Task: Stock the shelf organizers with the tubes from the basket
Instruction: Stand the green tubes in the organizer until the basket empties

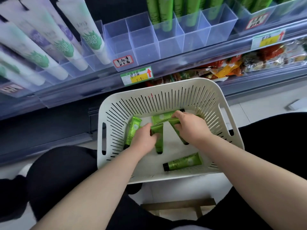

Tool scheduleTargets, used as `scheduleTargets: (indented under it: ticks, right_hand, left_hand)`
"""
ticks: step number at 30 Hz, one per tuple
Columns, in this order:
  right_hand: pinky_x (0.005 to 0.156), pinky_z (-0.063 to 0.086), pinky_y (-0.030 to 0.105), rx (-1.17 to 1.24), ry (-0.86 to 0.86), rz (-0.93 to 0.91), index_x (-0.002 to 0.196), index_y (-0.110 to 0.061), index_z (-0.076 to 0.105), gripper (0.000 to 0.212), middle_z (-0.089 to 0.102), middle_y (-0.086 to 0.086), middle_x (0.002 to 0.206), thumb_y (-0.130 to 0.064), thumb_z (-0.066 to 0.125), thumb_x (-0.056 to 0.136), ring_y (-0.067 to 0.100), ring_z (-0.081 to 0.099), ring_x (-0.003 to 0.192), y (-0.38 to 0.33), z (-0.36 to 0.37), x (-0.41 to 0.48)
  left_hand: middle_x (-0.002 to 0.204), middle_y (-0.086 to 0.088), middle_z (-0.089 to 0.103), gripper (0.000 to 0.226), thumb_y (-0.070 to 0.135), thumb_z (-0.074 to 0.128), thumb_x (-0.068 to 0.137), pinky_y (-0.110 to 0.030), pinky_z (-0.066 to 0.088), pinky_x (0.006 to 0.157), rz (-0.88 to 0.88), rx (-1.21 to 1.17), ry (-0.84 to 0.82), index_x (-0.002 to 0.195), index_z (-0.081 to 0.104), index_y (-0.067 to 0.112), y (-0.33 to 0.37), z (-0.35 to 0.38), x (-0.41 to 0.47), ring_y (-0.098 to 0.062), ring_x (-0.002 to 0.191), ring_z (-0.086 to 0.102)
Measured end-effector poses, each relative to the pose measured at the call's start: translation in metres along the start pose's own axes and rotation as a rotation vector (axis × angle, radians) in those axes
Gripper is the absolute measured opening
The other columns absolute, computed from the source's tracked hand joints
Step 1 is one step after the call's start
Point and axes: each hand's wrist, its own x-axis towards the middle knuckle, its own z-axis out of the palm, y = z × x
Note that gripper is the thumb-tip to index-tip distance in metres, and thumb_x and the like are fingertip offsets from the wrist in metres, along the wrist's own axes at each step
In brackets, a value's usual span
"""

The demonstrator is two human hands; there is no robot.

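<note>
Down inside basket (166,83), gripping green tubes (159,143) with left hand (144,138) and right hand (189,128); probably light, soft, slick, best pinched mid-body.

A single wide-angle view from the person's head faces forward and steeply down. It sits close: both forearms enter from the bottom edge and reach mid-frame, where the left hand (142,138) and right hand (187,127) work inside the white basket (166,100), near enough that print on the green tubes (184,162) shows. The shelf organizers (144,47) run tilted across the top. Dark-clad legs (58,171) fill the lower corners.
</note>
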Motion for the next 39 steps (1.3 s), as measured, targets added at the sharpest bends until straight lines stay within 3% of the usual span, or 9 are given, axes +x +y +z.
scheduleTargets:
  ticks: [2,6,9,12,15,19,24,30,39]
  right_hand:
    - [0.064,0.048,0.034,-0.024,0.074,-0.052,0.119,-0.022,0.049,0.028,0.062,0.0,0.105,-0.02,0.052,0.091,0.025,0.057,0.091,-0.005,-0.01,-0.002]
    - [0.07,0.041,0.034,-0.031,0.253,-0.121,0.114,-0.023,0.055,0.027,0.065,-0.001,0.105,-0.019,0.056,0.087,0.026,0.054,0.097,-0.018,-0.043,-0.005]
    - [0.07,0.038,0.035,-0.042,0.366,-0.174,0.115,-0.021,0.057,0.028,0.067,0.0,0.107,-0.02,0.057,0.086,0.027,0.052,0.099,-0.031,-0.078,-0.005]
    - [0.068,0.039,0.036,-0.053,0.462,-0.214,0.115,-0.02,0.055,0.028,0.067,0.001,0.106,-0.019,0.055,0.087,0.027,0.051,0.099,-0.049,-0.117,-0.006]
    - [0.062,0.036,0.035,-0.014,0.543,-0.241,0.112,-0.019,0.055,0.026,0.066,0.002,0.104,-0.016,0.052,0.087,0.028,0.05,0.095,-0.065,-0.156,-0.003]
    - [0.069,0.047,0.038,0.04,0.685,-0.256,0.117,-0.018,0.056,0.027,0.061,0.003,0.108,-0.015,0.053,0.09,0.028,0.051,0.101,-0.081,-0.201,0.008]
    - [0.068,0.041,0.033,0.024,0.756,-0.284,0.118,-0.018,0.057,0.027,0.06,0.002,0.107,-0.017,0.054,0.091,0.025,0.054,0.1,-0.087,-0.231,0.032]
    - [0.068,0.049,0.036,0.101,0.765,-0.311,0.117,-0.017,0.057,0.026,0.062,0.001,0.105,-0.016,0.055,0.091,0.024,0.055,0.094,-0.084,-0.236,0.058]
    - [0.066,0.047,0.033,0.138,0.737,-0.321,0.116,-0.016,0.058,0.024,0.062,0.0,0.104,-0.016,0.056,0.092,0.02,0.054,0.083,-0.074,-0.235,0.079]
  left_hand:
    - [0.085,0.007,0.061,0.019,0.024,0.066,0.089,-0.03,0.045,0.066,0.061,-0.065,0.112,0.107,0.06,0.022,0.01,-0.016,-0.01,-0.018,0.082,0.059]
    - [0.085,0.009,0.064,0.019,0.019,0.067,0.088,-0.029,0.052,0.069,0.226,-0.13,0.307,0.104,0.059,0.025,0.038,-0.058,-0.025,-0.01,0.074,0.061]
    - [0.086,0.007,0.063,0.02,0.018,0.065,0.09,-0.023,0.041,0.067,0.311,-0.178,0.453,0.11,0.063,0.019,0.062,-0.095,-0.032,-0.011,0.07,0.057]
    - [0.094,0.003,0.065,0.019,0.01,0.064,0.089,-0.019,0.042,0.072,0.416,-0.209,0.565,0.108,0.066,0.015,0.09,-0.134,-0.037,-0.012,0.078,0.057]
    - [0.094,0.006,0.065,0.02,0.006,0.064,0.087,0.0,0.037,0.068,0.485,-0.215,0.678,0.104,0.067,0.017,0.119,-0.172,-0.04,-0.009,0.08,0.056]
    - [0.087,0.009,0.061,0.019,0.009,0.061,0.089,-0.001,0.033,0.061,0.514,-0.183,0.798,0.103,0.065,0.021,0.154,-0.215,-0.034,-0.005,0.075,0.052]
    - [0.094,0.007,0.06,0.019,0.009,0.057,0.092,-0.021,0.034,0.069,0.453,-0.119,0.809,0.105,0.063,0.021,0.184,-0.238,-0.002,-0.012,0.085,0.052]
    - [0.099,-0.002,0.062,0.02,0.007,0.055,0.092,-0.025,0.038,0.071,0.348,-0.096,0.777,0.105,0.063,0.019,0.193,-0.255,0.051,-0.019,0.085,0.053]
    - [0.104,-0.001,0.062,0.024,0.007,0.052,0.092,-0.027,0.035,0.068,0.244,0.021,0.681,0.108,0.063,0.021,0.184,-0.252,0.1,-0.019,0.087,0.052]
